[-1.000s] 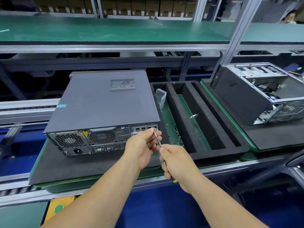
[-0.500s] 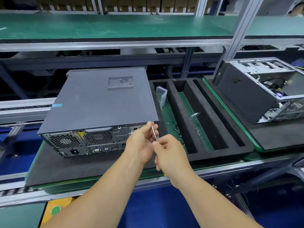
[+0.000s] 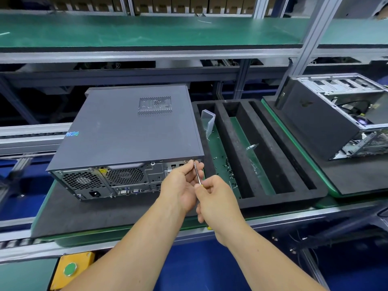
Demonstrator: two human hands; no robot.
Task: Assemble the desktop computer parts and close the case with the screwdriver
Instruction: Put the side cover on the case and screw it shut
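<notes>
Desk (image 3: 130,219) with black mat runs across mid frame; closed desktop case (image 3: 130,131) lies flat on it, centre-left, rear panel facing me. Foam tray (image 3: 260,198) sits just right of the case, loose screws (image 3: 228,166) scattered in its green-floored left slot. Second, open chassis (image 3: 336,116) at far right, well apart.

Key relation: the rear-panel screw spot is at the case's top right corner, directly up-frame from both my hands. Screwdriver (image 3: 197,172) shaft's long axis runs from lower right up to upper left, tip at that corner just under the lid edge. Whether the tip is seated in a screw head, too small to tell.

Left hand (image 3: 180,185) is nearer the case, fingers curled narrow, pinching the shaft near the tip to steady it. Right hand (image 3: 218,198) sits just below and right, wrapped tight round the handle, only a sliver of yellow showing. Looks like lid fastening, late in the task.
</notes>
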